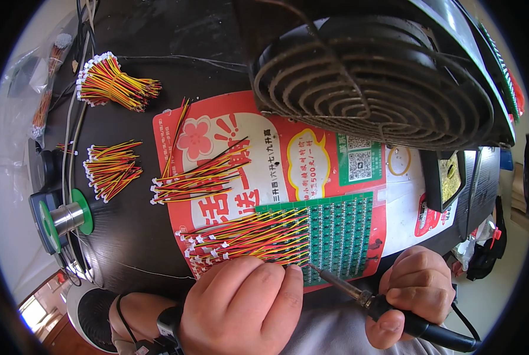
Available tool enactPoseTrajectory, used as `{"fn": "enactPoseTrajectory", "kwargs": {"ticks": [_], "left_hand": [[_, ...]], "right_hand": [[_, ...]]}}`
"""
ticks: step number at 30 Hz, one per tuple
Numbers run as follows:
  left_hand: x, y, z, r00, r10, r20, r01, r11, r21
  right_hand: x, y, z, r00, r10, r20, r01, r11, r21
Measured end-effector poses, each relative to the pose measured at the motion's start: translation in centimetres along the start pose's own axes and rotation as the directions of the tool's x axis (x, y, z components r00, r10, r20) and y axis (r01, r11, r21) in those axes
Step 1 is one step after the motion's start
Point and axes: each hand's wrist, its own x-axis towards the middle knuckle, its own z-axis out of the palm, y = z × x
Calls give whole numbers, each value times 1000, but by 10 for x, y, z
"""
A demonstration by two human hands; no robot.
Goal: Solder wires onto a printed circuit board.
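Note:
My right hand (415, 296) is wrapped round the black handle of a soldering iron (433, 334). The iron's tip points left and meets the lower part of a green circuit board panel (341, 236), by the ends of the wires. Beside that tip, my left hand (243, 307) is closed, its fingertips pinching a thin wire; much of the wire is hidden under the hand. Rows of red, yellow and black wires with white connectors (246, 234) lie across the panel's left half, their bare ends along a column of the board.
A black fan with a round grille (377, 83) looms over the back right. Loose connector wires (202, 177) lie on the red printed sheet (172, 136); more bundles (116, 83) sit left. A solder spool (68, 219) stands at left. A tray with a yellow sponge (450, 180) is at right.

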Motion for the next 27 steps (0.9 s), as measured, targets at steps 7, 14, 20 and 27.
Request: {"fn": "enactPoseTrajectory", "kwargs": {"ticks": [7, 14, 20, 27], "left_hand": [[-4, -10, 13, 964, 127, -235, -114, 991, 70], [-5, 3, -2, 997, -66, -40, 68, 997, 26], [1, -7, -26, 989, -122, -78, 118, 991, -57], [12, -54, -48, 847, -394, -356, 478, 858, 189]], "right_hand": [[-1, -3, -6, 998, 44, -52, -42, 998, 46], [-5, -2, -1, 994, 66, -90, -58, 994, 93], [-6, 0, -8, 999, 22, -28, -21, 998, 64], [-12, 8, -4, 991, -12, -132, 25, 995, 101]]}}
